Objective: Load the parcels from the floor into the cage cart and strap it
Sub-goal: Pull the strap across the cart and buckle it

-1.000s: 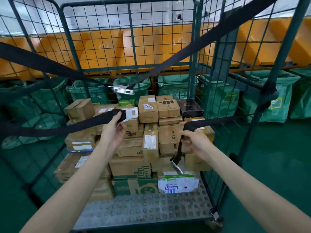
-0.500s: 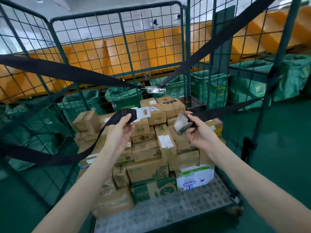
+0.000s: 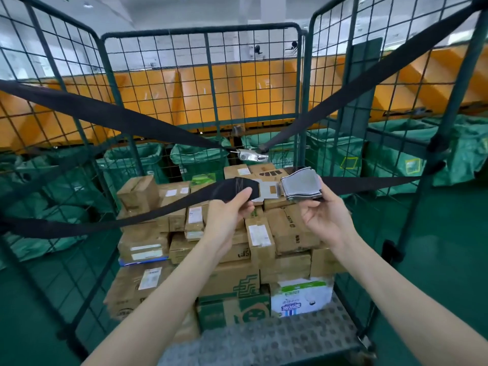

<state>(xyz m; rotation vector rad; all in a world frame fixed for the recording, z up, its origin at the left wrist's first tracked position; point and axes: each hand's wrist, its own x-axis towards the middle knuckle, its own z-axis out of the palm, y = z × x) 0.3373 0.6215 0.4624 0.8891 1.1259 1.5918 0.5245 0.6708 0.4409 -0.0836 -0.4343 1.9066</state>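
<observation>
In the head view the left hand pinches the lower strap just behind its metal tongue, while the right hand grips the buckle, the tongue tip at its mouth, above the parcels stacked in the cage cart. A tilted tongue could jam or miss the slot, and slack webbing may pull it out. Half a second earlier the two ends were well apart; now they meet.
</observation>
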